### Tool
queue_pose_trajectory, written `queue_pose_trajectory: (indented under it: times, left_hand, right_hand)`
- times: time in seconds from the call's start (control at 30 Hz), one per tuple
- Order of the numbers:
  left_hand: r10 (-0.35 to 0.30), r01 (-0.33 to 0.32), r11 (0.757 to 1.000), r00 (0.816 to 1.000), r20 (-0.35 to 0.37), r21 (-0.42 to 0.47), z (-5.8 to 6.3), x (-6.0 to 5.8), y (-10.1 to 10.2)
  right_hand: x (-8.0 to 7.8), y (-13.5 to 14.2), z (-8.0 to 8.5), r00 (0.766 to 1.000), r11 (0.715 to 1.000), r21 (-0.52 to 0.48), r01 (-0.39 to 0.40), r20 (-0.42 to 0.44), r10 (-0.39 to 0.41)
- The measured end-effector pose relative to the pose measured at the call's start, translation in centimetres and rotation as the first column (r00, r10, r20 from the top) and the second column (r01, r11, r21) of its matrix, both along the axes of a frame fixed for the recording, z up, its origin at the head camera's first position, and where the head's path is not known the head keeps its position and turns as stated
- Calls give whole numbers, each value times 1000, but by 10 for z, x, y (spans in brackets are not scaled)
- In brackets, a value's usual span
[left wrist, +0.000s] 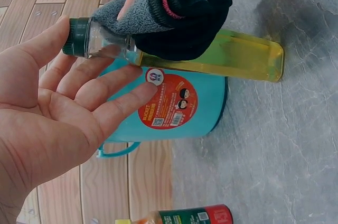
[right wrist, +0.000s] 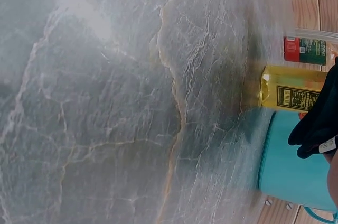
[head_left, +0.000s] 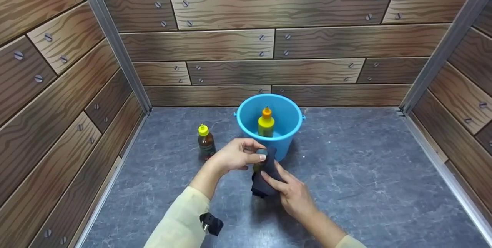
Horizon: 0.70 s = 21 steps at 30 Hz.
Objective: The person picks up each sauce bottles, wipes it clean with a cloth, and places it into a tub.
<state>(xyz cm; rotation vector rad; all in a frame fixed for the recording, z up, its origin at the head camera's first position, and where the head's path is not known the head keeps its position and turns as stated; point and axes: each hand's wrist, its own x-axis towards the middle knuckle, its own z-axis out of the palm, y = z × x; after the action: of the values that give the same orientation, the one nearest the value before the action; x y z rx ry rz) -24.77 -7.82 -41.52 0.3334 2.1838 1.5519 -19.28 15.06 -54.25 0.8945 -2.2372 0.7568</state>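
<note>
Left hand: just below the middle of the head view, the left hand point(head_left: 235, 156) pinches the dark green cap point(left wrist: 77, 36) between thumb and finger; its other fingers stretch out beneath the bottle's neck in the left wrist view.
Right hand: at lower centre right, the right hand point(head_left: 296, 196) grips a dark cloth point(head_left: 270, 182) against the bottle.
Capped bottle: clear oil bottle point(left wrist: 253, 57) with yellow liquid, near the centre of the head view and mostly hidden by cloth and hands; whether its base touches the tabletop, I cannot tell.
Cloth: black and grey with a pinkish-red edge, wrapped partly around the bottle.
Bucket: blue bucket point(head_left: 285, 146), centre of the frame, just beyond the hands; a yellow bottle point(head_left: 266, 128) with an orange top stands inside.
Sauce bottle: brown bottle point(head_left: 206, 143), yellow-capped, upright, left of centre.
Surroundings: grey marbled tabletop point(head_left: 353, 178); wood-plank walls point(head_left: 223, 9) behind and at both sides.
</note>
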Motion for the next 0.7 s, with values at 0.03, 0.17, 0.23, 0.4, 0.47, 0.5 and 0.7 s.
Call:
queue_pose_trajectory:
  times: [0.03,0.17,0.23,0.4,0.47,0.5,0.7]
  left_hand:
    - [0,0,1000,1000,0,0,0,0,0]
    - [4,-4,1000,1000,0,-6,1,1,0]
    - [6,-6,1000,1000,-2,-7,1,1,0]
    - [9,-9,1000,1000,-5,-6,0,1,0]
    - [9,-9,1000,1000,-1,-6,0,1,0]
    - [8,-8,1000,1000,1,-5,-1,1,0]
    - [11,-11,1000,1000,11,10,1,2,0]
  right_hand:
    - [0,0,0,1000,1000,2,0,-1,0]
    - [0,0,-2,1000,1000,3,2,-11,-2]
    - [0,0,-4,1000,1000,4,3,-18,-3]
    - [1,1,-7,1000,1000,9,5,-16,-5]
    - [1,1,-8,1000,1000,10,5,-11,-5]
    - [1,1,-9,1000,1000,9,6,-10,-5]
    - [2,2,-12,1000,1000,14,11,13,-11]
